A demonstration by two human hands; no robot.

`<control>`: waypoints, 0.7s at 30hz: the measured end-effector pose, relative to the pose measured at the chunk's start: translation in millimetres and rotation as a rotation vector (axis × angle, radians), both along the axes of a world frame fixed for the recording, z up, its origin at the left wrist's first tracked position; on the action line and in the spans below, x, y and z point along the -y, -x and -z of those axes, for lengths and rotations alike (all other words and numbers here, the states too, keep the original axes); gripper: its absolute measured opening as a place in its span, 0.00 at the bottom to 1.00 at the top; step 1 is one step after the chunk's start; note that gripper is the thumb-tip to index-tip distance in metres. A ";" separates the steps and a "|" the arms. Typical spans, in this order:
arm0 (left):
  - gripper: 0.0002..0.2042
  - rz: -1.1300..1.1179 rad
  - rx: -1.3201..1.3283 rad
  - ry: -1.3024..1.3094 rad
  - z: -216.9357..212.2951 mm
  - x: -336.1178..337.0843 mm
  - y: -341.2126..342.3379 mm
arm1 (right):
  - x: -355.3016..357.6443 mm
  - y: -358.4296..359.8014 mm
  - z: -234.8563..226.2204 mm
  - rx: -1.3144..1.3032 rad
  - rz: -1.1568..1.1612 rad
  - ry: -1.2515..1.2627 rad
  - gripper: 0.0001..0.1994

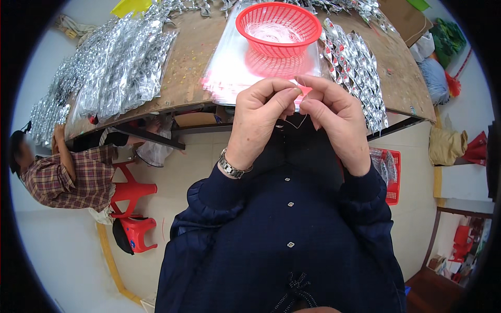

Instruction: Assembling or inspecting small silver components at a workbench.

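Both hands meet in front of my chest, just off the near edge of the table. A small pink piece (pixel 306 91) shows between the fingertips, its exact kind too small to tell. My left hand (pixel 255 117) is closed in a pinch at its left side. My right hand (pixel 342 115) pinches from the other side, thumb and fingers bent. A thin pale thread (pixel 296 125) hangs in a loop below the fingers. Beyond the hands stands a red plastic basket (pixel 276 51) with clear, thread-like strands inside, on a stack of clear plastic sheets (pixel 222 68) with pink edges.
Silver twisted strips lie in a bundle (pixel 128 68) on the left and another bundle (pixel 355 73) on the right of the wooden table (pixel 195 39). A person in a plaid shirt (pixel 73 175) sits at the left by red stools (pixel 133 190). A red crate (pixel 394 180) stands on the floor.
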State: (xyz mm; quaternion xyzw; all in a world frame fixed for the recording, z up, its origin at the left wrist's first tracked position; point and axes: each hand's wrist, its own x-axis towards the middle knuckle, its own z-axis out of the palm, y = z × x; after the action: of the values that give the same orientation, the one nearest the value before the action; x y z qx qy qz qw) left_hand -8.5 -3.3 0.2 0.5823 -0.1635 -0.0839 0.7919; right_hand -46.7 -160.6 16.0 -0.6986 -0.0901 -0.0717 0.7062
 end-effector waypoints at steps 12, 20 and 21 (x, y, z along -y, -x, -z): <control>0.07 0.014 -0.094 0.098 3.3 2.4 -0.2 | -3.3 1.6 1.5 -0.028 -0.024 0.010 0.19; 0.07 0.045 -0.131 0.113 1.8 1.7 0.0 | -3.6 1.9 2.8 -0.032 -0.019 0.016 0.19; 0.07 0.045 -0.131 0.113 2.0 1.8 0.0 | -3.7 1.9 2.7 -0.033 -0.020 0.016 0.19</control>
State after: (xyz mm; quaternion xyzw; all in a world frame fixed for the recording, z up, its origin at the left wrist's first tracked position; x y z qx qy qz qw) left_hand -8.6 -5.1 -1.9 0.5260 -0.1287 -0.1301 0.8305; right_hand -48.6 -156.9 13.3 -0.7043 -0.0859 -0.0527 0.7027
